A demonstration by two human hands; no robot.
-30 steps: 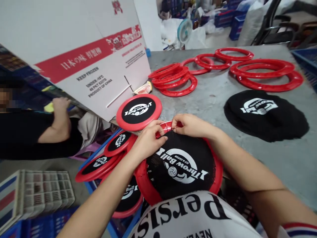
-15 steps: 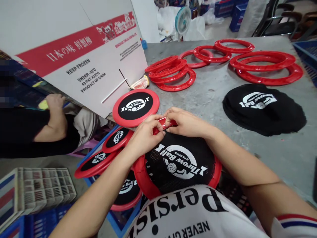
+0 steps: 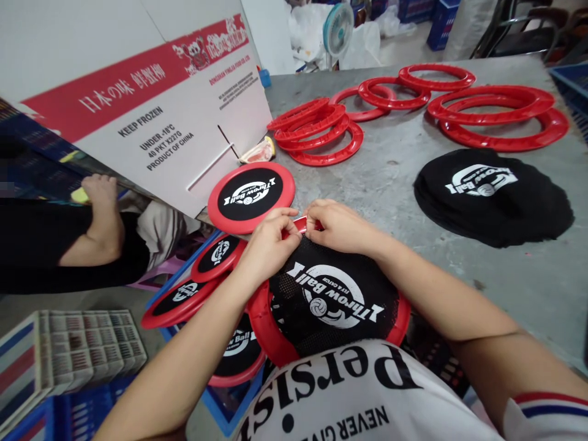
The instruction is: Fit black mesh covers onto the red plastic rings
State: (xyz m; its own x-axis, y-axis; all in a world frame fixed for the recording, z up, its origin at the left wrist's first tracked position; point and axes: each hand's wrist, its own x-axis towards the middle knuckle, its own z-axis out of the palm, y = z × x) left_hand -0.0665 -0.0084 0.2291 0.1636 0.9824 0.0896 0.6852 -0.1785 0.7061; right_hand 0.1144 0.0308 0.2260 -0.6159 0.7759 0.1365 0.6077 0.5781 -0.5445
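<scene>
A red plastic ring (image 3: pixel 265 324) rests against my shirt at the table edge, with a black mesh disc (image 3: pixel 340 294) printed "Throw Ball" lying across it. At the ring's far rim, my left hand (image 3: pixel 275 240) pinches the mesh edge and rim between thumb and fingers. Just right of it, my right hand (image 3: pixel 340 226) pinches the same edge, its thumb and fingertips pressed together. A short stretch of red rim shows between the two hands. Beyond my left hand lies a finished-looking red-rimmed disc (image 3: pixel 251 197) with the same print.
Several bare red rings (image 3: pixel 321 131) lie on the grey table (image 3: pixel 376 184). A pile of black mesh discs (image 3: pixel 493 205) sits at right. A white carton (image 3: pixel 184 122) stands at left, beside another person's arm (image 3: pixel 98 226). Red-rimmed discs (image 3: pixel 218 260) fill a blue crate (image 3: pixel 220 416) below.
My left hand has shifted slightly left and down along the rim, and its fingers have curled differently. The right hand keeps nearly the same pinch. The view has tilted slightly.
</scene>
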